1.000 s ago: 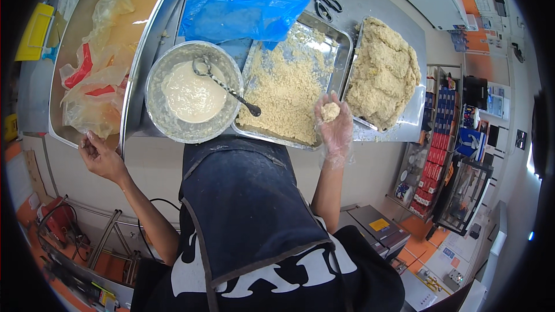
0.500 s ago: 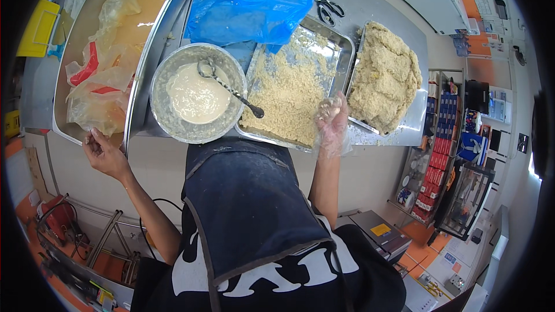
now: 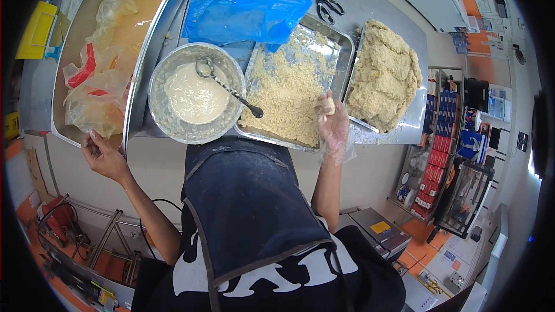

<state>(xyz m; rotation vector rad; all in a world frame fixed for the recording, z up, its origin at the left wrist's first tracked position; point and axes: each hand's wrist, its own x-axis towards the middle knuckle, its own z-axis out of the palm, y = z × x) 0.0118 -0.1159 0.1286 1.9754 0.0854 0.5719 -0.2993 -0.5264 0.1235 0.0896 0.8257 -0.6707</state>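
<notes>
My right hand, in a clear plastic glove, is turned palm up over the near right corner of a metal tray. A small pale lump rests in its bent fingers; what it is made of does not show. Coarse yellowish crumbs cover much of the tray. My bare left hand is at the near rim of a deep metal basin, fingers curled and fingertips pinched together. Anything between them is too small to make out. Between the hands stands a metal bowl of creamy batter, a dark-handled spoon leaning in it.
A second tray heaped with a crumb-coated mass stands at the right. Blue plastic bags overhang the crumb tray's far end, near black-handled scissors. Clear bags lie in the basin's murky liquid. Stocked shelves stand at the far right.
My right hand has turned its palm further up and its fingers have loosened, so the pale lump shows plainly. My left hand has barely moved.
</notes>
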